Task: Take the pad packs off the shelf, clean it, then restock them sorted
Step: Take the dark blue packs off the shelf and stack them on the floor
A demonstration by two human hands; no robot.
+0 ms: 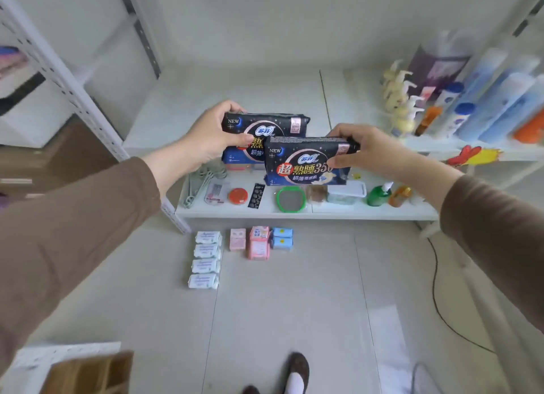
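My left hand (209,137) grips a dark blue pad pack (273,125) by its left end, held in the air before the white shelf (235,99). My right hand (371,150) grips a second, matching dark pad pack (303,165) by its upper right corner, a little lower and nearer to me, overlapping the first. On the floor below lie a column of several white pad packs (206,259), a pink pack (237,239), a taller pink pack (259,243) and two blue packs (282,238).
The shelf's right part holds pump bottles (400,99) and blue bottles (497,99). The lower shelf (309,211) carries hangers, a red tin (238,196), a green-rimmed mirror (290,199), a plastic box and a green bottle (378,194). A black cable (435,290) runs across the floor at right. My foot (297,373) is below.
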